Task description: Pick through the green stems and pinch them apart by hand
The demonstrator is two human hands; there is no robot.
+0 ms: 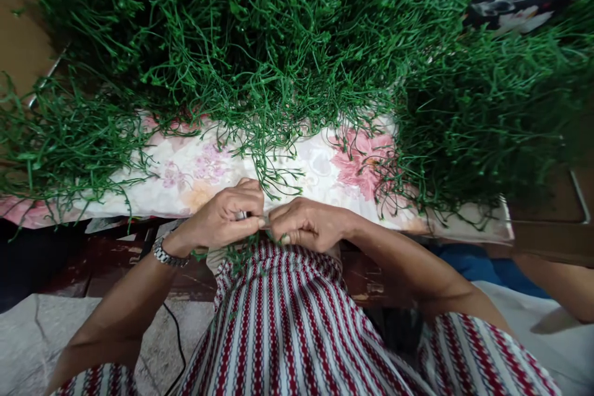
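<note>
My left hand (236, 213), with a metal watch (169, 252) on its wrist, is closed at the table's near edge. Its thumb and finger pinch something thin and pale between the hands. Close beside it, my right hand (309, 223) is curled, knuckles up, around the other side of it; what it holds is mostly hidden. Just beyond my fingers, a few green stems with small buds (281, 176) lie on a floral cloth (315, 164). Small green bits rest on the striped garment (288, 297) below my hands.
A large heap of green stems (260, 31) covers the far side. Smaller heaps lie at the left (69, 148) and right (482, 130). Another person's arm (557, 284) shows at the lower right. A dark cable (179, 334) hangs at the lower left.
</note>
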